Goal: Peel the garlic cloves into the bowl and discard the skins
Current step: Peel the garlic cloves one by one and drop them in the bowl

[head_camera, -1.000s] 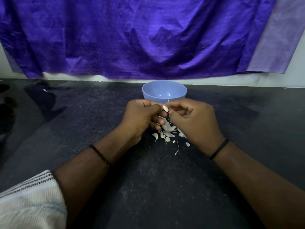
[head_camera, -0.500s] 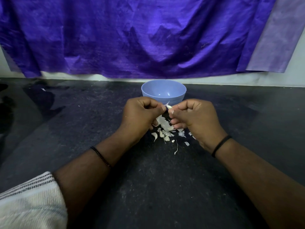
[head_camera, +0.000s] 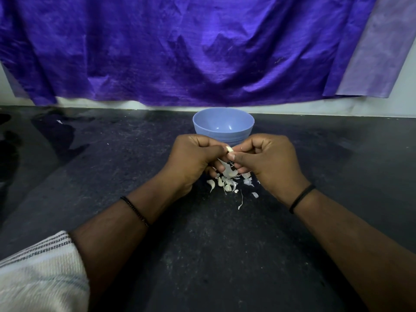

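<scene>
A: Where do we have the garlic clove (head_camera: 229,149) right now?

B: Between our two hands, just in front of the blue bowl (head_camera: 223,127). Our left hand (head_camera: 195,159) has its fingers (head_camera: 219,168) curled round the lower end of it, and our right hand (head_camera: 267,159) pinches at it with thumb and forefinger, probably working on the skin.

A: So which way does it lie?

B: Only the pale tip shows, poking up between the thumbs, so we judge the long axis is roughly upright, tilted a little toward the bowl. The rest is hidden in our left grip.

A: And the bowl from there?

B: Straight ahead, just beyond both hands and about equally near to each. We see nothing inside it, though the near wall hides part of the bottom.

A: The skins?

B: A loose pile of skins (head_camera: 228,182) lies on the dark table (head_camera: 202,255) right under our hands, a few stray flakes nearer us, still to be thrown away
</scene>
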